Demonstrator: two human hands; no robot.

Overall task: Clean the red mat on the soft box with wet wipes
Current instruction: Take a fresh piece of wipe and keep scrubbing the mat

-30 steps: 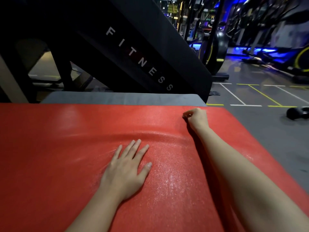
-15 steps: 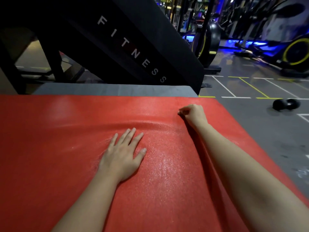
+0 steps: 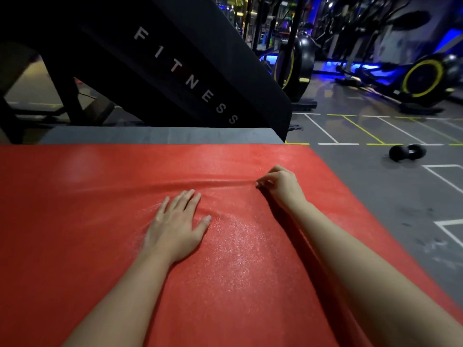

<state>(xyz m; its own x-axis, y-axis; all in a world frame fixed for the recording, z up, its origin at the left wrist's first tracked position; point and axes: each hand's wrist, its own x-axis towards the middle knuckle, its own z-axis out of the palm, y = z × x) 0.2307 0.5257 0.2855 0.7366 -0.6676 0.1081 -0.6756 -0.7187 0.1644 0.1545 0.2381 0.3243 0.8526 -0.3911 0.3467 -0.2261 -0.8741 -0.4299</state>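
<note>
Pressing flat with fingers straight, the left hand rests on the red mat, which covers the grey soft box. The right hand, fingers curled, pinches a raised crease of the mat. A dumbbell lies on the floor beyond.

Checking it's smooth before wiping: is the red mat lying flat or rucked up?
Rucked up. A ridge crosses the red mat from the pinching right hand leftward; the left hand lies flat on it.
</note>
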